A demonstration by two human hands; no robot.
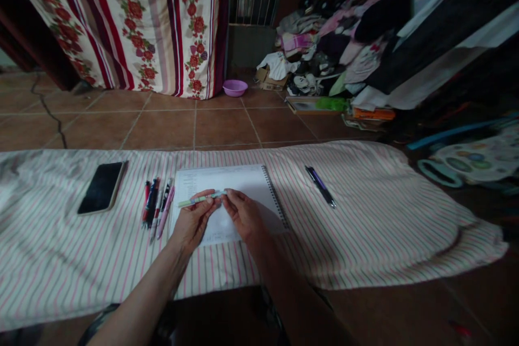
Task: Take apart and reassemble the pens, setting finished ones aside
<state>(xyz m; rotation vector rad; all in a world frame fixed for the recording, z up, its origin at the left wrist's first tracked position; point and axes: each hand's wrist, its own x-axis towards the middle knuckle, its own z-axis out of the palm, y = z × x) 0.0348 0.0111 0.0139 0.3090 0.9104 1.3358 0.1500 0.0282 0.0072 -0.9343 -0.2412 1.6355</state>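
Observation:
A light green pen [197, 200] is held level above the spiral notebook [251, 184]. My left hand [195, 220] pinches its body, and the fingers of my right hand [242, 212] close on its other end, near the pale tip. The notebook lies open at a mostly white page with its wire binding on the right; some print shows along its left side. Just left of it, several pens [156, 208] in red, black, white and pink lie bunched side by side. Apart from these, a black and purple pen [320, 186] rests to the right of the notebook.
A phone [102, 187] with a dark screen lies on the left of the striped cloth [377, 216]. Beyond the cloth's far edge is a tiled floor with a purple basin [235, 87]. A flowered curtain [133, 21] hangs behind, and clothes [340, 38] are heaped at right.

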